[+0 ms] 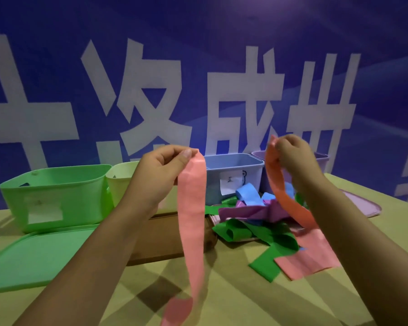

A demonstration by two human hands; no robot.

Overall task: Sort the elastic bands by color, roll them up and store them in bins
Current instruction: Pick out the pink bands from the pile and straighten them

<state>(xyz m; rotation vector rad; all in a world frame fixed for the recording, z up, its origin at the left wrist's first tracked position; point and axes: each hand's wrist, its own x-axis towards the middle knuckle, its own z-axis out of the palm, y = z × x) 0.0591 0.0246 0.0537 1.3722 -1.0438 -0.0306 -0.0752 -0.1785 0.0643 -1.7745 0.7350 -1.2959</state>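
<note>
1. Head view, hands: the left hand [161, 170] pinches the top of a pink band [190, 208] between thumb and fingers; the band hangs down past the table [233, 300] edge. The right hand [292, 154] is closed on a second pink-orange band [277, 189], which trails into the pile.
2. Progress: judged early. A tangled pile of bands [257, 222], green, purple, blue and pink, lies unsorted; nothing visibly rolled.
3. Bins: green bin [54, 196], pale yellow bin [121, 182], blue bin [233, 175] and purple bin [320, 161] stand behind the hands; a green lid [40, 257] lies in front.
4. Obscured: bin interiors and labels unreadable; whether the two held strips are one band cannot be told.
</note>
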